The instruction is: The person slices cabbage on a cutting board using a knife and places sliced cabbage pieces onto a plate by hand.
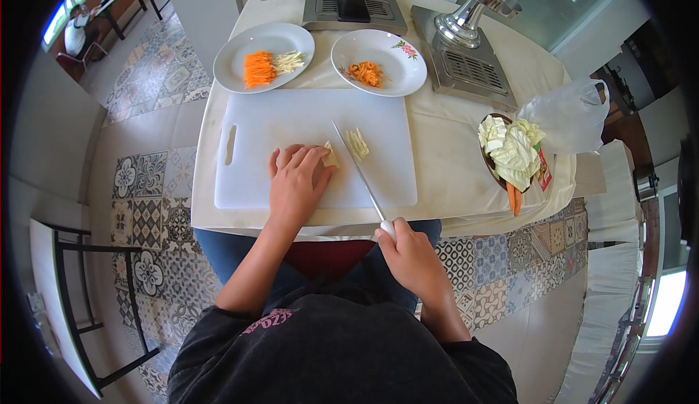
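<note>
On the white cutting board (251, 178), my left hand (298, 178) presses its bent fingers on a pale vegetable piece (331, 157). My right hand (409, 252) is wrapped round the white handle of a knife (367, 183), whose blade points up and left across the board. The blade lies between the held piece and a small pile of pale thin strips (356, 144). Behind the board, an oval plate (231, 58) bears orange strips (258, 69) and pale strips (288, 61). A flowered plate (386, 42) holds orange scraps (366, 75).
A bowl (489, 158) with cabbage leaves (514, 149) and carrots (514, 198) stands right, beside a plastic bag (568, 116). Two metal stands (313, 10) (470, 69) and a phone (352, 6) are at the back. A person (76, 36) sits far left.
</note>
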Tool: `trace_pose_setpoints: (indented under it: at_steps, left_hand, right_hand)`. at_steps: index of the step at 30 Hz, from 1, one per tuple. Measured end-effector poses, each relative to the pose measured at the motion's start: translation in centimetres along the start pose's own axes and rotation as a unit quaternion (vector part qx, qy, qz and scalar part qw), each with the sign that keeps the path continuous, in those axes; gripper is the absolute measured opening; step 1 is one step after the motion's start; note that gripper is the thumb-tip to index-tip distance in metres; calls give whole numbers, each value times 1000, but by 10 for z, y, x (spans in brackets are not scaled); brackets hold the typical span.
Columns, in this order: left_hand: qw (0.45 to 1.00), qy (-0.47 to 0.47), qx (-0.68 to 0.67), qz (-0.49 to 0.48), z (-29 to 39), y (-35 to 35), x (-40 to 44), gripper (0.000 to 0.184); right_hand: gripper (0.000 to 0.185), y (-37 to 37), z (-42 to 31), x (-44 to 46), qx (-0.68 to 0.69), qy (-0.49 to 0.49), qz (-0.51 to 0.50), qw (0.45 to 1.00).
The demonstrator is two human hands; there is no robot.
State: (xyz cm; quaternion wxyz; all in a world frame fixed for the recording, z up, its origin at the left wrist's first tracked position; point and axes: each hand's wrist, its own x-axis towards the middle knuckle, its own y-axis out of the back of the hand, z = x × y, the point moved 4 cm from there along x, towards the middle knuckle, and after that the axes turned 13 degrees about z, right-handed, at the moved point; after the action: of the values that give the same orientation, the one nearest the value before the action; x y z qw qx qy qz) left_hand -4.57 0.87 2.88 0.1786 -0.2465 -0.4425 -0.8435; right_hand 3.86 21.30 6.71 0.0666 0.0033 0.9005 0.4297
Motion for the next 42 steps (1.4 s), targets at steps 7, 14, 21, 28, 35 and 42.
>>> trace_pose_setpoints:
  at_steps: [7, 14, 21, 28, 35, 42]
  left_hand:
    - [1000, -14, -5, -1, -4, -2, -4, 30]
    - [1000, 0, -12, -6, -4, -2, -4, 32]
    - [1000, -6, -10, 1, -1, 1, -2, 30]
    - [1000, -3, -10, -1, 0, 1, -2, 28]
    - [1000, 1, -14, -1, 1, 1, -2, 28]
    - [1000, -3, -4, 2, -1, 0, -3, 28]
  right_hand:
    - [39, -5, -2, 4, 15, 10, -10, 1000]
    - [35, -14, -7, 3, 135, -45, -56, 988]
    - [29, -37, -1, 6, 273, -93, -132, 948]
    - [35, -42, 0, 7, 381, -151, -210, 887]
    - [43, -60, 9, 7, 491, -200, -248, 810]
    - [46, -69, 8, 6, 489, -210, -253, 808]
